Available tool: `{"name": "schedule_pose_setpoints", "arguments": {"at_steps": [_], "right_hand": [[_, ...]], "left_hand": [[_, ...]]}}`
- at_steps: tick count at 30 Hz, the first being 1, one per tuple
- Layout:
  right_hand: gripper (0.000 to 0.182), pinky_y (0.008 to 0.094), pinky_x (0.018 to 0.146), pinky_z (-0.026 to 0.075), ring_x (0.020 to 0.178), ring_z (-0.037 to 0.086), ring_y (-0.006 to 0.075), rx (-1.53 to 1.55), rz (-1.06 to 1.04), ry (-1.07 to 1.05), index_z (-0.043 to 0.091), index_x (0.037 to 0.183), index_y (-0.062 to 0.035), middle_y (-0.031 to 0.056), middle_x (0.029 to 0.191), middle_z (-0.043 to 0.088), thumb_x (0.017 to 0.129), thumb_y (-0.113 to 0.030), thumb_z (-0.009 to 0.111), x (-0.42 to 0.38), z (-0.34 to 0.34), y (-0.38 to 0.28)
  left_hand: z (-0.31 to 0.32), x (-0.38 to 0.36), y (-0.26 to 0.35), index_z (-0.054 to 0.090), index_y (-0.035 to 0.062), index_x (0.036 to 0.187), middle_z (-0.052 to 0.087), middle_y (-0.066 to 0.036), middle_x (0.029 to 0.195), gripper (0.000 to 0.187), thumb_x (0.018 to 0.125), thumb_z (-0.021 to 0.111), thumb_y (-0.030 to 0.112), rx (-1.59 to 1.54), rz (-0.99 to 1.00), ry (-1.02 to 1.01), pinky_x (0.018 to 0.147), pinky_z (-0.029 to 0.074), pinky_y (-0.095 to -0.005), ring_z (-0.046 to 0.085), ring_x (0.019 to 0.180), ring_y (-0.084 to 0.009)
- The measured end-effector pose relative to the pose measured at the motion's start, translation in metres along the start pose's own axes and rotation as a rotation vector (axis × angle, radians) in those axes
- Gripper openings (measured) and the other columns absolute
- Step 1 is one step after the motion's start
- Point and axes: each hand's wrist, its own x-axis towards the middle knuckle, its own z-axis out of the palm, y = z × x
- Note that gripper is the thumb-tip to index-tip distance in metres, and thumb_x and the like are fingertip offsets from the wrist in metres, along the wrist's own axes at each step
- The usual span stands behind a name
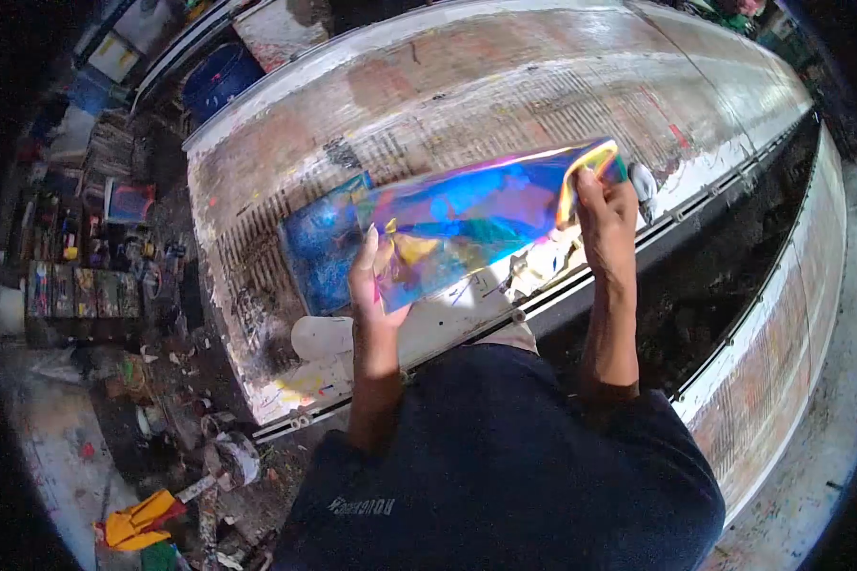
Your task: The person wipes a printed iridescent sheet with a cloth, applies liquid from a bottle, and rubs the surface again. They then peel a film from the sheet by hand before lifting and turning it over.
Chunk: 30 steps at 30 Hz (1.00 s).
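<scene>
A shiny, iridescent film sheet (486,205) in blue, purple and yellow spans the space between my two hands, above a long stained table. My left hand (376,271) holds its lower left end, thumb pointing up. At the sheet's upper right end, my right hand (605,205) has its fingers closed on the folded, yellow-glinting edge. A blue, paint-marked flat piece (324,243) lies on the table, partly behind the sheet's left end. Below it, a white rounded piece (322,337) rests near my left wrist. Crumpled pale material (543,266) shows under the sheet.
The long table (400,95) stretches to the upper right, its near edge in front of me. A second long surface (771,381) stands at the right. A blue barrel (221,81) is at the upper left. Shelves with jars (81,290) and floor clutter fill the left side.
</scene>
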Motion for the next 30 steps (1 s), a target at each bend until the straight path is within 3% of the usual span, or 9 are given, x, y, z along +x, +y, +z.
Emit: {"name": "schedule_pose_setpoints", "arguments": {"at_steps": [2,3,6,11,14,20,23,27,30], "right_hand": [[0.020,0.0284,0.057,0.050,0.066,0.061,0.0122,0.226,-0.143,0.072,0.064,0.097,0.0035,0.0068,0.079,0.066,0.097,-0.015,0.058,-0.008,0.011,-0.008],[0.019,0.0283,0.060,0.050,0.068,0.061,0.0123,0.300,-0.161,0.073,0.063,0.101,0.0031,0.0066,0.081,0.066,0.096,-0.015,0.059,-0.013,0.012,-0.016],[0.025,0.0271,0.066,0.050,0.074,0.062,0.0127,0.425,-0.141,0.153,0.059,0.113,0.0013,0.0061,0.086,0.066,0.093,-0.014,0.063,-0.014,0.010,-0.011],[0.052,0.0327,0.082,0.049,0.094,0.063,0.0235,-0.272,-0.165,0.380,0.044,0.133,0.0025,0.0155,0.105,0.065,0.088,-0.008,0.067,-0.002,0.001,0.014],[0.054,0.0418,0.096,0.044,0.112,0.058,0.0354,-0.690,-0.408,0.574,0.045,0.133,0.0030,0.0241,0.120,0.059,0.084,-0.004,0.066,-0.001,0.017,0.002],[0.053,0.0508,0.112,0.029,0.135,0.040,0.0363,-0.465,-0.673,-0.472,0.051,0.131,-0.0021,0.0174,0.141,0.047,0.084,-0.020,0.066,-0.036,0.116,-0.015],[0.082,0.0564,0.116,0.018,0.147,0.023,0.0287,-0.949,-0.840,-0.571,0.042,0.143,-0.0085,0.0082,0.157,0.030,0.078,-0.054,0.060,-0.057,0.133,-0.007],[0.078,0.0651,0.113,0.013,0.145,0.023,0.0386,-1.088,-0.661,-0.407,0.034,0.149,-0.0104,0.0092,0.158,0.028,0.085,-0.049,0.058,-0.034,0.105,0.004],[0.076,0.0717,0.109,0.010,0.145,0.022,0.0406,-1.139,-0.510,-0.300,0.032,0.151,-0.0106,0.0115,0.158,0.027,0.087,-0.043,0.059,-0.030,0.096,0.028]], "left_hand": [[-0.010,0.000,0.000,0.051,0.0034,0.136,0.065,-0.008,0.106,0.050,0.099,0.053,0.036,0.299,0.095,0.340,0.069,0.054,-0.0305,0.063,0.083,-0.0170],[-0.017,0.002,-0.008,0.058,0.0063,0.126,0.065,-0.005,0.095,0.041,0.098,0.055,0.036,0.698,0.449,0.362,0.069,0.055,-0.0325,0.063,0.077,-0.0178],[0.006,-0.004,0.008,0.061,0.0102,0.118,0.063,-0.003,0.090,0.033,0.098,0.057,0.036,0.026,0.192,0.066,0.072,0.056,-0.0371,0.063,0.080,-0.0179],[0.060,-0.007,0.016,0.053,0.0091,0.128,0.058,-0.007,0.116,0.044,0.097,0.058,0.040,-0.004,0.116,-0.212,0.097,0.049,-0.0487,0.057,0.112,-0.0245],[0.039,-0.007,0.004,0.039,0.0054,0.141,0.052,-0.013,0.132,0.062,0.097,0.052,0.048,0.127,0.223,0.066,0.097,0.049,-0.0513,0.055,0.119,-0.0327],[0.023,-0.014,-0.003,0.026,0.0045,0.151,0.045,-0.012,0.145,0.071,0.100,0.044,0.050,0.185,0.167,0.043,0.101,0.047,-0.0444,0.054,0.122,-0.0293],[0.021,-0.025,-0.002,0.030,0.0041,0.150,0.049,-0.012,0.143,0.069,0.101,0.043,0.051,0.629,0.425,0.140,0.097,0.049,-0.0424,0.058,0.118,-0.0278],[0.028,-0.023,0.014,0.046,0.0073,0.137,0.062,-0.009,0.119,0.058,0.101,0.036,0.052,-0.015,0.187,0.070,0.089,0.054,-0.0414,0.063,0.104,-0.0249],[0.026,-0.014,0.011,0.048,0.0092,0.136,0.062,-0.009,0.117,0.054,0.101,0.039,0.050,0.090,0.274,0.103,0.088,0.053,-0.0437,0.063,0.104,-0.0259]]}}
